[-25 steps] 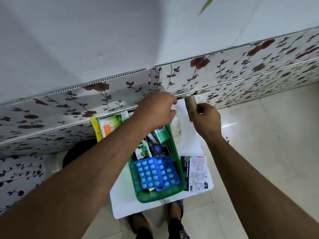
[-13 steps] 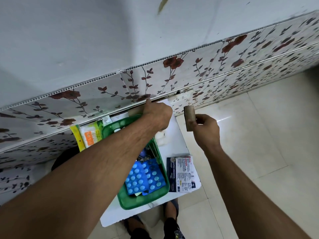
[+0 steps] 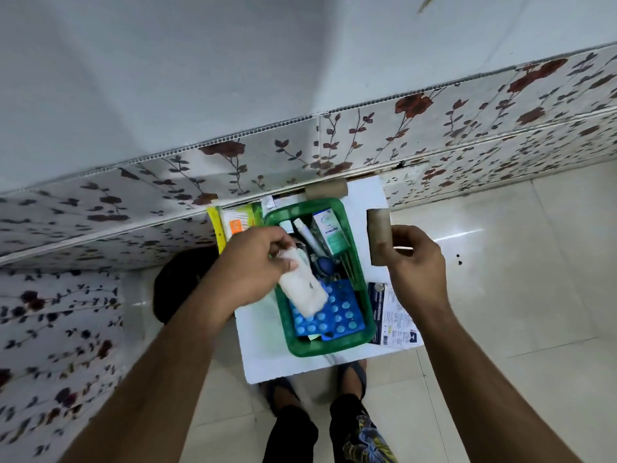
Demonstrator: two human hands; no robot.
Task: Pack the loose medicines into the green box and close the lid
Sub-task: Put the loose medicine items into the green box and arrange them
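Note:
The green box [image 3: 362, 314] lies open on a small white table [image 3: 263, 355]. Inside are blue blister packs [image 3: 337, 312], a teal carton [image 3: 330, 233], a white tube [image 3: 309, 233] and a dark blue object. My left hand [image 3: 255, 265] is shut on a white gauze roll [image 3: 302, 290], held over the box's left side. To the right of the box, my right hand [image 3: 412, 262] is shut on a brown bandage roll [image 3: 379, 233]. Another brown roll [image 3: 326, 188] lies behind the box. A dressing packet [image 3: 394, 315] lies to the right of the box.
A green and yellow sachet pack [image 3: 233, 222] leans at the table's back left, against a floral-tiled wall [image 3: 400, 135]. A dark round object [image 3: 182, 279] sits left of the table. My feet in sandals [image 3: 350, 372] stand below the table on pale floor tiles.
My left hand has come back from the wall side with the white gauze roll and now holds it over the box. My right hand still holds the brown roll.

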